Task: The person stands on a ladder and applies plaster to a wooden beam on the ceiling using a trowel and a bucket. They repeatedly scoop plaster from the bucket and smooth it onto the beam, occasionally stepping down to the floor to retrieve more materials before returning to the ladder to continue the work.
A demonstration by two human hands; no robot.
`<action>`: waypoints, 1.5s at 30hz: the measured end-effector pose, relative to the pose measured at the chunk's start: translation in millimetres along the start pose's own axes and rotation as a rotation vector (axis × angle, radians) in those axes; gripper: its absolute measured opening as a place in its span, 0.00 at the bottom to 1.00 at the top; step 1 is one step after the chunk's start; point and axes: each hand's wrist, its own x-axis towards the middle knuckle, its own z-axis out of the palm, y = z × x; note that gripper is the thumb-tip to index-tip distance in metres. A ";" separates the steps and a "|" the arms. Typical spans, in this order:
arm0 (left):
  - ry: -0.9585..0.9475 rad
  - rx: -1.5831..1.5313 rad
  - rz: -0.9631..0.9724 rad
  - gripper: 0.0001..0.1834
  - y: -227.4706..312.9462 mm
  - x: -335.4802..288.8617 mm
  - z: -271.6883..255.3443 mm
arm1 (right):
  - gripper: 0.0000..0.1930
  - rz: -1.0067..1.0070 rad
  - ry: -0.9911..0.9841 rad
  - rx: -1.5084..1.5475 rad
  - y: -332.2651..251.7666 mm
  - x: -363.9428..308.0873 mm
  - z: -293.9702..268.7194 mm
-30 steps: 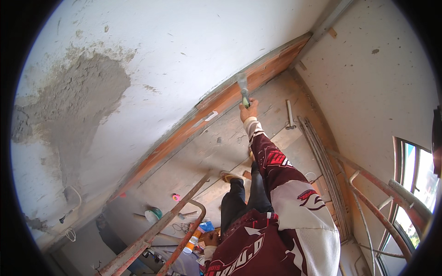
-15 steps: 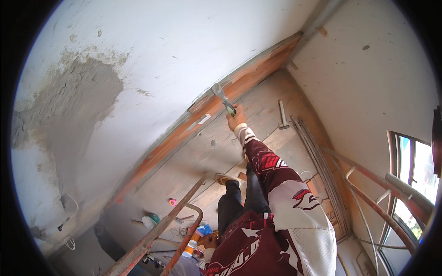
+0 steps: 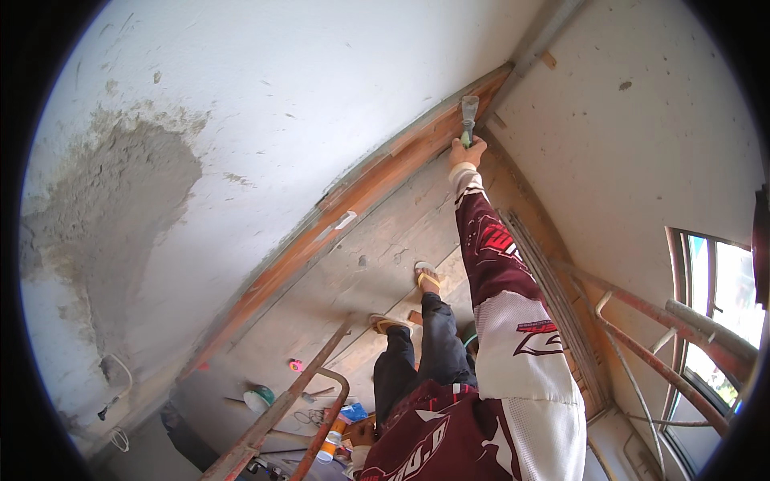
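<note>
My right hand [image 3: 468, 152] is stretched far forward, closed around the green and black handle of a putty knife [image 3: 470, 106]. The blade lies at the grey upper edge of a reddish-brown strip [image 3: 373, 176] running along the foot of the white wall, close to the corner. A small white piece [image 3: 345, 220] sits on that strip further left. Low beside my body, my left hand [image 3: 364, 434] is partly visible near an orange and white container [image 3: 330, 441]; its fingers are too unclear to read.
Rusty red scaffold frames stand at left [image 3: 277, 401] and right [image 3: 658, 353]. On the boards below lie a pink tape measure [image 3: 296, 365] and a green and white roll [image 3: 258, 398]. Long planks [image 3: 553, 297] run along the right wall, below a window [image 3: 714, 297]. Rough grey plaster [image 3: 128, 192] patches the left wall.
My right hand has carried the putty knife forward and right along the strip toward the corner. One sandalled foot now shows further forward. My left hand stays low by my body.
</note>
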 end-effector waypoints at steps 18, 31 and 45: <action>-0.217 -0.253 -0.098 0.11 -36.9 18.8 -13.2 | 0.26 -0.078 -0.249 0.094 75.7 -80.1 43.3; 0.043 -0.021 0.026 0.13 -93.9 13.3 8.3 | 0.27 0.139 -0.499 0.178 103.9 -225.2 73.2; 0.093 -0.248 -0.009 0.12 -101.5 -12.3 26.4 | 0.26 -0.046 -0.390 0.036 99.8 -262.0 64.7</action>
